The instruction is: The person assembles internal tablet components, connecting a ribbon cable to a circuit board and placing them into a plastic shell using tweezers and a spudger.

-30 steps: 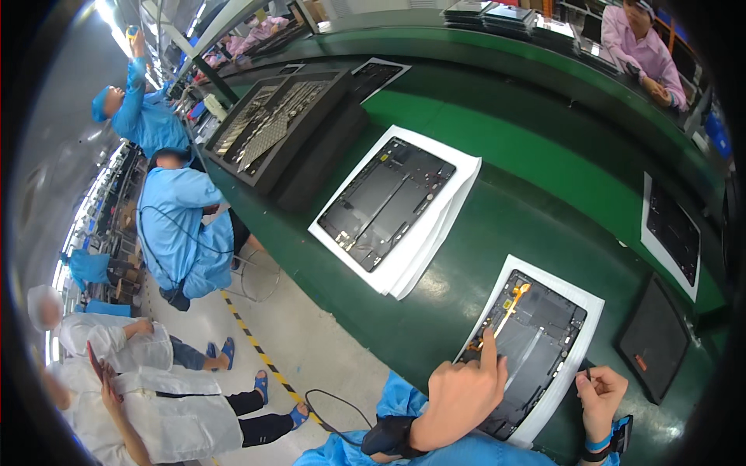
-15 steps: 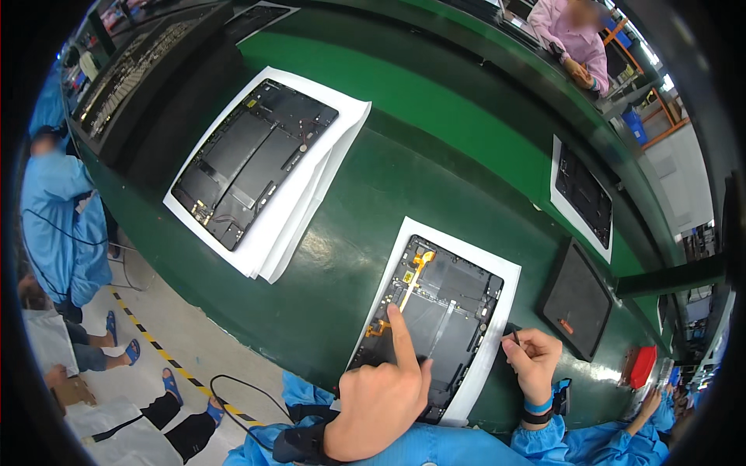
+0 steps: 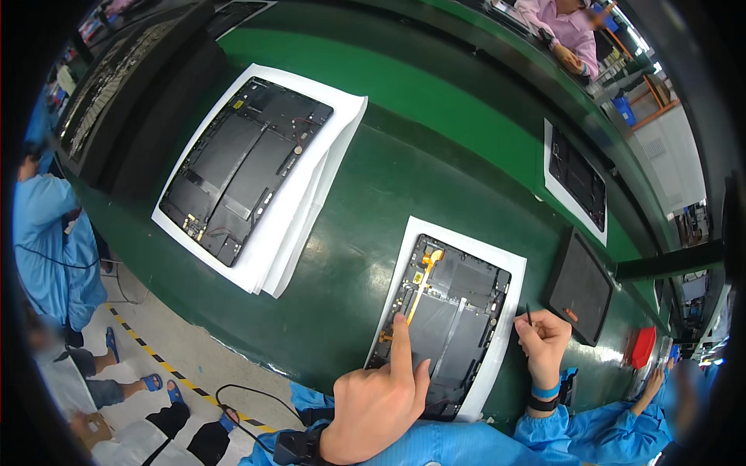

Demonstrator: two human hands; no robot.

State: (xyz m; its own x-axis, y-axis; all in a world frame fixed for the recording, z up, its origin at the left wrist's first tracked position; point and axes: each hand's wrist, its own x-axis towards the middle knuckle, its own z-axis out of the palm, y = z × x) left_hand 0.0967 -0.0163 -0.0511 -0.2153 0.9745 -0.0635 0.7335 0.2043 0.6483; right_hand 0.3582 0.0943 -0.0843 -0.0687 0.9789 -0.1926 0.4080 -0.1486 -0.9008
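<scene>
A black tablet back shell (image 3: pixel 480 283) lies open side up on white paper (image 3: pixel 466 244) before me. Along its left side runs a white and orange flex cable (image 3: pixel 420 299). On or just by this cable rests the stretched index fingertip of my left hand (image 3: pixel 377 404); the other fingers are curled, the thumb stands apart, and nothing is held. The hand covers the shell's near left corner. Beside the shell's right edge, my right hand (image 3: pixel 544 342) pinches a thin black stick-like tool (image 3: pixel 528 313) that points upward; its exact kind cannot be made out.
Another open tablet shell (image 3: pixel 268 167) lies on stacked white sheets (image 3: pixel 330 147) at the far left. A black tray (image 3: pixel 579 287) with a small orange-brown piece stands right of my right hand, near a red box (image 3: pixel 642 347). A third shell (image 3: pixel 576 179) lies farther back. Co-workers sit around.
The whole view has shifted slightly. My left fingertip sits a little nearer to me along the cable. The tool in my right hand now points more upright, and that hand is slightly higher.
</scene>
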